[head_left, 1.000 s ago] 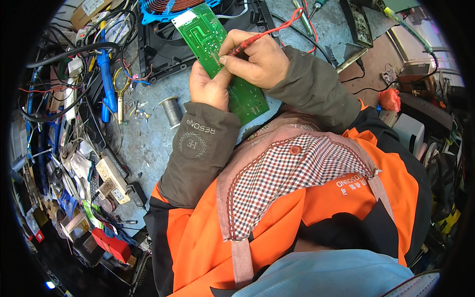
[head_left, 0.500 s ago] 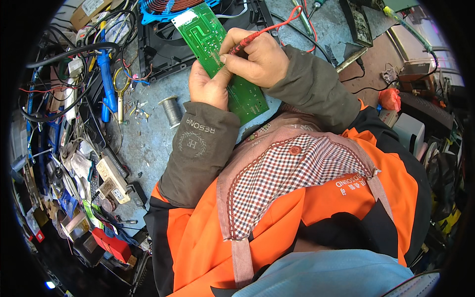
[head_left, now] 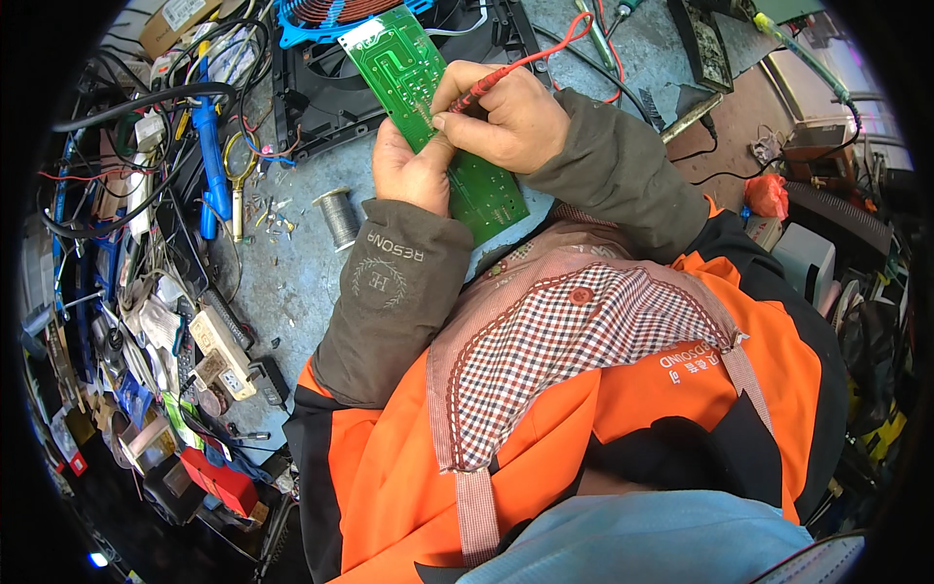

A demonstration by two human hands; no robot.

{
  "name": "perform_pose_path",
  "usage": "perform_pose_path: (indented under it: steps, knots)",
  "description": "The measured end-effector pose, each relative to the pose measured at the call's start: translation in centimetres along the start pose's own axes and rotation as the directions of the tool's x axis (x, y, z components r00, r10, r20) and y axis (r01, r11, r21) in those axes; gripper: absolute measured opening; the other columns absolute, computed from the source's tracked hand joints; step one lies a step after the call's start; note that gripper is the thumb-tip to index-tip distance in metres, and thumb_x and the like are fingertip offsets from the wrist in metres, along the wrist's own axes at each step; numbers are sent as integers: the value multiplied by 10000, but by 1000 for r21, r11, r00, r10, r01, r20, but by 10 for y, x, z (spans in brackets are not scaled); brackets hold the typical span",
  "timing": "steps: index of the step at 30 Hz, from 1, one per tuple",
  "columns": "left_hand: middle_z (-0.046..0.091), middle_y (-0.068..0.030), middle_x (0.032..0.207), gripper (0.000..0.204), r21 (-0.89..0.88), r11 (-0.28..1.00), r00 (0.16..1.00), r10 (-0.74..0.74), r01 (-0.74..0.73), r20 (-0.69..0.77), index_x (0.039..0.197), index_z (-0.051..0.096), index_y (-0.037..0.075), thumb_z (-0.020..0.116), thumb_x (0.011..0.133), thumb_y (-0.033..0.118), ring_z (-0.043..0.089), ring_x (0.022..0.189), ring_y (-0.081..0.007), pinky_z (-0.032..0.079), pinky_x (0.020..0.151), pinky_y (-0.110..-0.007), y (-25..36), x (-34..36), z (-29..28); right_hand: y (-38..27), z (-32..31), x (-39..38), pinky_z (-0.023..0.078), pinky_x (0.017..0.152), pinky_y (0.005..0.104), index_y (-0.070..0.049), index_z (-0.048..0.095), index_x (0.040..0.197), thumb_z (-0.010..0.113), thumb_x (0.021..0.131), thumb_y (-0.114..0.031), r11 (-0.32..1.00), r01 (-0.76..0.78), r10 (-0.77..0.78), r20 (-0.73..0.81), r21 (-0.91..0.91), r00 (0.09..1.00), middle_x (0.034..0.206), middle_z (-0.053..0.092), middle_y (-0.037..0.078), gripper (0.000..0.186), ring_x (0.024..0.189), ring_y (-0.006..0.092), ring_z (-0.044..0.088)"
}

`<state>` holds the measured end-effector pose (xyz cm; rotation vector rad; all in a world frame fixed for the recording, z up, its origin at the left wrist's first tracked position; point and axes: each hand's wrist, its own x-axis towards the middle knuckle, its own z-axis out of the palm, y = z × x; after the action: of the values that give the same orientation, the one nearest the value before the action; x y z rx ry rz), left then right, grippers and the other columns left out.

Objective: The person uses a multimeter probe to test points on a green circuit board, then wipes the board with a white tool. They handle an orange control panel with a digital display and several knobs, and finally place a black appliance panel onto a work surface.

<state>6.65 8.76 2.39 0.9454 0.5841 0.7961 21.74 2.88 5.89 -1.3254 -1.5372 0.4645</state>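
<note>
My left hand grips a long green circuit board by its left edge, thumb across its face. The board is tilted, its far end over a black induction-cooker-like housing and its near end close to my apron. My right hand is closed around a red test probe, whose red lead loops away to the upper right. The probe points down at the middle of the board, near my left thumb. Its tip is hidden behind the fingers, so contact cannot be made out.
The black housing holds a copper coil on a blue frame. A solder spool stands left of my sleeve. Tweezers-like yellow-handled tool, a blue tool and tangled cables crowd the left. A soldering-iron-like tool lies upper right.
</note>
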Motion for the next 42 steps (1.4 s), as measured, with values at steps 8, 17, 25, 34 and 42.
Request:
perform_pose_path:
  steps: [8,17,25,34,42]
  knots:
    - [698,-93,1172,345,-6,1000,1000,11,-10,27,1264,598,-12,703,935,-21,685,1023,-186,562,893,-328,-2,2,-3,0,1,0,520,611,388,-17,646,923,694,892,-171,1000,7,-7,-14,-1,1000,750,679,147,164,671,307,685]
    - [695,-98,1168,329,21,1000,1000,12,-13,15,1257,591,-20,700,948,-5,682,1025,-190,563,891,-330,-1,1,-2,1,1,-1,519,612,383,-15,647,927,687,893,-165,1000,8,-8,-14,-2,1000,762,681,149,159,681,299,688]
    - [698,-99,1167,325,23,1000,1000,11,-12,27,1258,596,-23,697,950,-4,684,1017,-189,562,889,-326,0,1,-1,1,2,0,524,622,372,-16,651,934,693,891,-157,1000,22,-22,-38,3,999,762,680,145,153,683,293,685]
    - [701,-103,1168,327,1,1000,1000,11,-11,25,1254,602,-17,701,942,-14,688,1015,-194,565,888,-329,-1,2,-1,1,1,0,519,621,375,-16,649,935,693,892,-158,1000,7,-7,-24,8,1000,759,677,141,155,680,287,682]
    - [699,-102,1171,337,-6,1000,1000,12,-12,15,1257,595,-14,707,940,-14,688,1012,-197,567,887,-337,-1,1,-1,0,2,-1,519,627,374,-18,647,923,689,890,-154,999,-21,22,-43,29,999,756,674,137,147,680,288,675]
